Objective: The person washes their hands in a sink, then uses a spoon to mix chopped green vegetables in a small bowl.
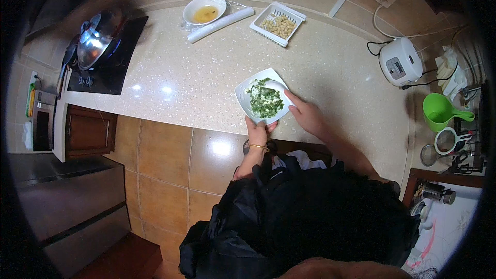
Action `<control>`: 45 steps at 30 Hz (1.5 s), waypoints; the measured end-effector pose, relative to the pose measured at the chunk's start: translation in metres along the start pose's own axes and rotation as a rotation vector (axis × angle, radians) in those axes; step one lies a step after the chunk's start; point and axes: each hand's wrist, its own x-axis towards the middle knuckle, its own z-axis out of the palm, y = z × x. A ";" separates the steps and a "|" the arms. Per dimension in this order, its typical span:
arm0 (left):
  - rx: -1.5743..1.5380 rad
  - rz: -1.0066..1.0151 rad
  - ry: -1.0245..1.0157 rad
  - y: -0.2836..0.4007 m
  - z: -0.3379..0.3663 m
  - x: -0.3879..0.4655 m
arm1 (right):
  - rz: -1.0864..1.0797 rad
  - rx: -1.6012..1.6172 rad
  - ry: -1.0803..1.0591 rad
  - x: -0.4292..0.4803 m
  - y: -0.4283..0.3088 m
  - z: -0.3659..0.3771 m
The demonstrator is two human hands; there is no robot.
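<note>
A white square bowl (241, 94) sits low over the front part of the counter, holding chopped green leaves (265, 102) with whitish bits among them. My left hand (258, 128) grips the bowl's near edge, thumb at the rim and fingers beneath. From the right side, my right hand (306, 113) holds what looks like a white spoon (275, 85), its head among the greens. The spoon's handle is mostly hidden by my fingers. Whether the bowl's base touches the counter, I cannot tell.
On the speckled counter (193, 77) are a white bowl of yellowish liquid (205, 14), a plastic-wrap roll (221, 25) and a white basket of pale peeled pieces (278, 24). A lidded wok (95, 43) is on the left cooktop (130, 52). Rightward stand a rice cooker (401, 62) and green ladle (438, 112).
</note>
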 end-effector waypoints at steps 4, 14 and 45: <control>0.007 0.063 0.007 -0.003 0.000 0.002 | -0.015 0.081 -0.097 -0.009 -0.004 0.024; -0.014 0.038 0.021 -0.002 -0.005 0.004 | -0.160 -0.113 -0.019 -0.009 -0.002 0.019; 0.038 -0.149 -0.071 0.001 -0.024 0.007 | -0.273 -0.282 -0.122 -0.028 0.008 0.006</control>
